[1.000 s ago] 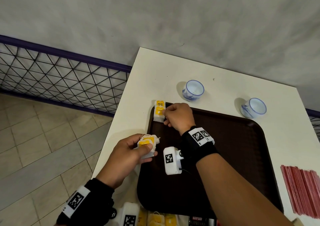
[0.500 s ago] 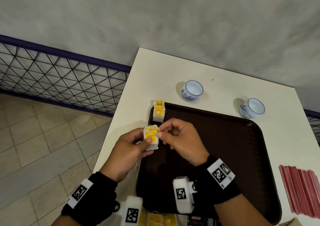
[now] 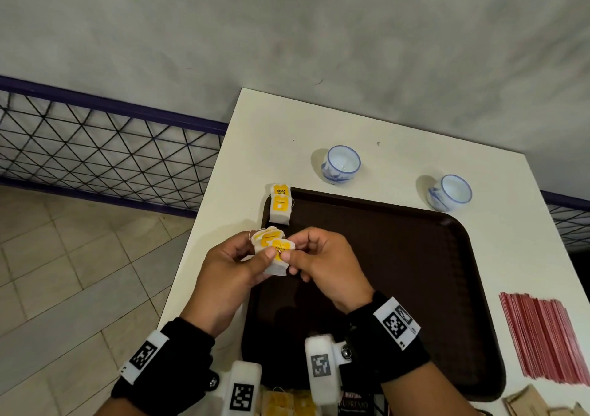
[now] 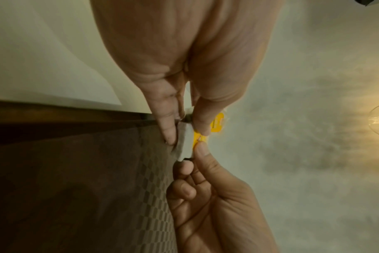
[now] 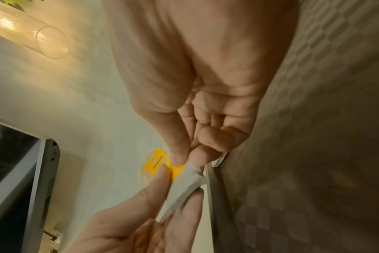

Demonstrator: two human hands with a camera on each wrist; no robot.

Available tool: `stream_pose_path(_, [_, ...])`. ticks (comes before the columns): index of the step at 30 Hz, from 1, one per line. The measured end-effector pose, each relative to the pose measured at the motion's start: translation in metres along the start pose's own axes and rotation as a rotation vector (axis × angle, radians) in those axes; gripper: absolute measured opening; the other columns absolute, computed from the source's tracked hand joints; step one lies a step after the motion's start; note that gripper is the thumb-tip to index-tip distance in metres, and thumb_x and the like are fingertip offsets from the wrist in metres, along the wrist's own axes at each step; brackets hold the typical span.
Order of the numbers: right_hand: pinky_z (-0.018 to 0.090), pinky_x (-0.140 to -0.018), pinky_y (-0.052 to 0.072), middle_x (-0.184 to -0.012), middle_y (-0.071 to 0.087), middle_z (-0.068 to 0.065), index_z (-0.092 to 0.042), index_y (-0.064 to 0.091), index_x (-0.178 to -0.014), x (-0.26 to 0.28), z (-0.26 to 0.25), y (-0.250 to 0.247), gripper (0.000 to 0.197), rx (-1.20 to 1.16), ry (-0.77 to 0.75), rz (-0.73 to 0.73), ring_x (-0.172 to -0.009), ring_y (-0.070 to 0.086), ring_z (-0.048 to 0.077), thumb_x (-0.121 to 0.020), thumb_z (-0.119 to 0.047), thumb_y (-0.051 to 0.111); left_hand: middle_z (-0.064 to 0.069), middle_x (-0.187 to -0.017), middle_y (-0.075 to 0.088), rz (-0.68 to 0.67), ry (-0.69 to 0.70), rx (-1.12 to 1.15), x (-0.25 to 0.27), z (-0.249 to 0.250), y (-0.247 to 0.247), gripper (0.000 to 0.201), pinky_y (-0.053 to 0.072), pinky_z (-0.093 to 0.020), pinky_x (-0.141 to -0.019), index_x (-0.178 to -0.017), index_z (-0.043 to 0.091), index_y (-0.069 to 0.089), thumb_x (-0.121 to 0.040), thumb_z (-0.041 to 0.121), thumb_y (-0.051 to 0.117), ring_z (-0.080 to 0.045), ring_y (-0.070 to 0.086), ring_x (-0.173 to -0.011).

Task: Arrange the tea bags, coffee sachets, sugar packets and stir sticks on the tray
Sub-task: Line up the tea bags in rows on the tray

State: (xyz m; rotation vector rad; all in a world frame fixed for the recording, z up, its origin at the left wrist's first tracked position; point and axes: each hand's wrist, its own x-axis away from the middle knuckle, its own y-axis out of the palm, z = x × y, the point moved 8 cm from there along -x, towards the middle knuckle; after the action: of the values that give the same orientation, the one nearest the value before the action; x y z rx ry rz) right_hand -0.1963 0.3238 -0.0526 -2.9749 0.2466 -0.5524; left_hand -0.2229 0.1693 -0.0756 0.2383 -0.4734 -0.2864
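My left hand [image 3: 255,256] holds a small stack of white tea bags with yellow tags [image 3: 271,249] over the left rim of the dark brown tray [image 3: 415,272]. My right hand [image 3: 293,256] pinches the top tea bag of that stack between thumb and fingers. In the left wrist view the left hand [image 4: 184,130] grips the white tea bags [image 4: 185,142]. In the right wrist view my right hand [image 5: 188,159] pinches the same tea bags [image 5: 184,178]. A pile of tea bags [image 3: 280,206] lies at the tray's far left corner.
Two blue-and-white cups [image 3: 341,164] [image 3: 449,192] stand behind the tray. Red stir sticks [image 3: 542,339] lie to its right. More tea bags [image 3: 287,403], a dark coffee sachet [image 3: 354,404] and brown sugar packets [image 3: 530,403] lie at the near edge. The white table [image 3: 255,147] ends close on the left.
My right hand left the tea bags at the tray's far corner, came back toward me and took hold of the top tea bag in my left hand.
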Motion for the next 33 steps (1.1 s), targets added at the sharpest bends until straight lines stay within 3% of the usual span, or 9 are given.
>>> stream_pose_path(6, [0.025, -0.045, 0.037, -0.067, 0.065, 0.013, -0.003, 0.069, -0.090, -0.004, -0.003, -0.008, 0.004, -0.001, 0.017, 0.017, -0.060, 0.055, 0.025, -0.089, -0.005, 0.072, -0.007, -0.110, 0.077, 0.065, -0.013, 0.078, -0.002, 0.003, -0.012, 0.019, 0.061, -0.032, -0.083, -0.112, 0.011, 0.073, -0.098, 0.009, 0.060, -0.024, 0.074, -0.103])
stream_pose_path(11, [0.023, -0.043, 0.044, -0.082, 0.070, 0.026, 0.006, 0.061, -0.097, -0.020, -0.006, -0.021, 0.011, -0.019, 0.036, 0.036, -0.059, 0.068, 0.019, -0.091, 0.000, 0.067, -0.016, -0.109, 0.075, 0.117, -0.006, 0.089, -0.001, 0.005, -0.024, 0.016, 0.063, -0.027, -0.076, -0.109, 0.005, 0.071, -0.099, 0.006, 0.059, -0.029, 0.076, -0.097])
stream_pose_path(14, [0.022, -0.044, 0.047, -0.080, 0.069, 0.026, 0.003, 0.061, -0.094, -0.032, -0.006, -0.021, 0.006, 0.024, 0.054, 0.015, -0.057, 0.068, 0.018, -0.092, 0.001, 0.066, -0.023, -0.111, 0.072, 0.127, -0.017, 0.081, -0.001, 0.003, -0.027, 0.015, 0.062, -0.027, -0.075, -0.109, 0.003, 0.070, -0.098, 0.006, 0.060, -0.029, 0.076, -0.096])
stream_pose_path(20, [0.020, -0.043, 0.043, -0.066, 0.067, 0.014, -0.004, 0.062, -0.089, -0.059, -0.006, -0.012, 0.007, 0.149, 0.053, -0.014, -0.051, 0.061, 0.016, -0.091, 0.000, 0.067, -0.017, -0.106, 0.075, 0.124, -0.042, 0.067, 0.000, -0.002, -0.024, 0.015, 0.063, -0.031, -0.081, -0.107, 0.008, 0.072, -0.097, 0.007, 0.062, -0.029, 0.076, -0.097])
stream_pose_path(23, [0.019, -0.041, 0.041, -0.062, 0.065, 0.011, -0.002, 0.061, -0.090, -0.068, -0.006, -0.007, 0.007, 0.151, 0.072, -0.006, -0.046, 0.059, 0.013, -0.090, 0.002, 0.067, -0.013, -0.105, 0.077, 0.112, -0.061, 0.066, -0.001, -0.004, -0.023, 0.016, 0.063, -0.033, -0.084, -0.110, 0.008, 0.072, -0.097, 0.007, 0.061, -0.028, 0.076, -0.098])
stream_pose_path(30, [0.025, -0.045, 0.043, -0.067, 0.065, 0.020, 0.008, 0.061, -0.098, -0.080, 0.000, -0.005, 0.015, 0.195, 0.109, 0.059, -0.051, 0.058, 0.025, -0.090, -0.001, 0.069, -0.009, -0.109, 0.077, 0.113, -0.086, 0.053, -0.001, -0.010, -0.024, 0.019, 0.057, -0.044, -0.095, -0.114, 0.008, 0.071, -0.098, 0.008, 0.061, -0.029, 0.075, -0.100])
stream_pose_path(33, [0.029, -0.046, 0.046, -0.066, 0.066, 0.017, 0.003, 0.059, -0.095, -0.084, 0.004, -0.006, 0.014, 0.232, 0.113, 0.100, -0.052, 0.061, 0.026, -0.088, -0.003, 0.071, -0.007, -0.109, 0.078, 0.111, -0.091, 0.056, -0.001, -0.010, -0.024, 0.019, 0.057, -0.043, -0.095, -0.113, 0.009, 0.071, -0.098, 0.007, 0.060, -0.029, 0.075, -0.100])
